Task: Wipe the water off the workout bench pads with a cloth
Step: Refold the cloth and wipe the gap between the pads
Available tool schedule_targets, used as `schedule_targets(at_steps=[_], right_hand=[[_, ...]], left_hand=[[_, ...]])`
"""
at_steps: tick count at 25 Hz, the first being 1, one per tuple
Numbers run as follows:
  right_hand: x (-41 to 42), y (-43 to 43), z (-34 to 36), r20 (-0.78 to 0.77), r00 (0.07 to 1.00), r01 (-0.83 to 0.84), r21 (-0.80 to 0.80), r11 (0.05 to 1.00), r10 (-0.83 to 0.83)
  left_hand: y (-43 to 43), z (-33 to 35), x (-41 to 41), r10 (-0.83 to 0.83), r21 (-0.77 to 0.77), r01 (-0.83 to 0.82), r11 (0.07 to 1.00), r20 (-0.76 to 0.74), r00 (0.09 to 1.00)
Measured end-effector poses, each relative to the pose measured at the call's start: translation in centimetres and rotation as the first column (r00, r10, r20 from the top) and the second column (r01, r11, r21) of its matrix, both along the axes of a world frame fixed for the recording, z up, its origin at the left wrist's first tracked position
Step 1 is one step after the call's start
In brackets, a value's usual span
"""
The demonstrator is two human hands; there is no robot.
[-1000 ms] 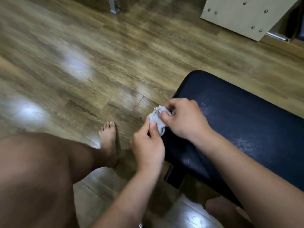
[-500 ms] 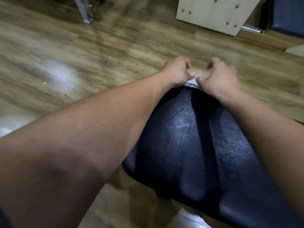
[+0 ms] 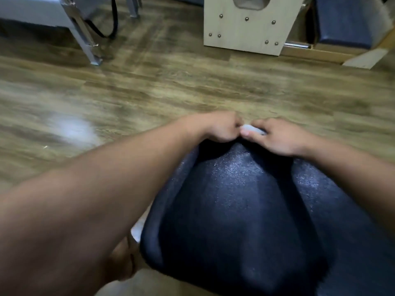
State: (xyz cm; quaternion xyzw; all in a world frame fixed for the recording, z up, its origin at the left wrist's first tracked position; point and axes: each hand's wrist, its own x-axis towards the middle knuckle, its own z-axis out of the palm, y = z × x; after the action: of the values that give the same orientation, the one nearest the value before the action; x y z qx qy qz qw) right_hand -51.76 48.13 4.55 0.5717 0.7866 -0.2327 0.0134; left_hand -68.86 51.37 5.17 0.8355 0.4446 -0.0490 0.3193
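Both hands, left hand (image 3: 220,127) and right hand (image 3: 277,136), have moved to the bench pad's (image 3: 245,210) far edge at frame centre, fingers pinching the cloth (image 3: 251,128); wiping can begin.

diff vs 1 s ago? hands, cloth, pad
Both hands carried the cloth from the pad's near side edge out to its far end. The left hand and right hand now pinch it together there, so only a sliver of white shows between them. The head view swung to look along the dark bench pad. Unchanged: both hands keep hold of the cloth, and water droplets still speckle the pad.
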Motion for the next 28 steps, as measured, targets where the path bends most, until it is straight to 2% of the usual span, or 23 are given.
schedule_targets(at_steps=[3, 4, 6, 8, 12, 15, 19, 23, 24, 26, 28], right_hand=[[6.7, -2.2, 1.2, 0.020, 0.989, 0.146, -0.117, 0.982, -0.145], [7.7, -2.4, 1.6, 0.022, 0.985, 0.171, -0.138, 0.976, -0.170], [6.6, -1.7, 1.8, 0.002, 0.978, 0.206, -0.138, 0.969, -0.207], [2.4, -0.1, 1.0, -0.030, 0.985, 0.169, -0.104, 0.980, -0.173], [-5.8, 1.9, -1.6, -0.052, 0.998, -0.033, 0.014, 0.999, 0.034], [-3.9, 0.7, -1.6, -0.101, 0.993, -0.057, 0.073, 0.996, 0.064], [9.1, -3.6, -0.8, -0.018, 1.000, 0.018, 0.100, 0.995, -0.016], [23.1, -9.3, 1.1, 0.164, 0.952, 0.255, 0.044, 0.966, -0.259], [24.3, -9.7, 1.4, 0.212, 0.932, 0.289, 0.054, 0.956, -0.294], [22.8, -9.3, 1.3, 0.298, 0.901, 0.294, 0.113, 0.949, -0.315], [18.2, -8.1, 0.3, 0.242, 0.931, 0.243, 0.144, 0.959, -0.272]], left_hand=[[-0.3, -0.3, 7.6, -0.118, -0.047, 0.116, 0.992, -0.041, 0.992], [-0.2, -0.3, 8.8, -0.166, -0.038, 0.164, 0.986, -0.068, 0.984], [0.4, -0.2, 8.0, -0.217, -0.049, 0.216, 0.975, -0.007, 0.976], [0.9, 0.2, 4.2, -0.196, -0.024, 0.196, 0.980, -0.012, 0.981], [1.5, 1.8, -4.7, -0.045, 0.016, 0.050, 0.999, -0.230, 0.972], [-0.2, 1.7, -4.0, 0.001, 0.083, 0.023, 0.996, -0.284, 0.959], [-3.5, 0.5, 8.7, -0.063, 0.134, 0.086, 0.987, -0.170, 0.983], [-9.1, 0.4, 23.0, -0.185, 0.221, 0.212, 0.952, -0.136, 0.973], [-10.1, 0.3, 24.4, -0.184, 0.238, 0.209, 0.948, -0.126, 0.975], [-10.8, 0.2, 24.0, -0.134, 0.215, 0.128, 0.968, 0.013, 0.991], [-11.3, 0.7, 20.6, -0.010, 0.222, 0.000, 0.975, 0.045, 0.999]])
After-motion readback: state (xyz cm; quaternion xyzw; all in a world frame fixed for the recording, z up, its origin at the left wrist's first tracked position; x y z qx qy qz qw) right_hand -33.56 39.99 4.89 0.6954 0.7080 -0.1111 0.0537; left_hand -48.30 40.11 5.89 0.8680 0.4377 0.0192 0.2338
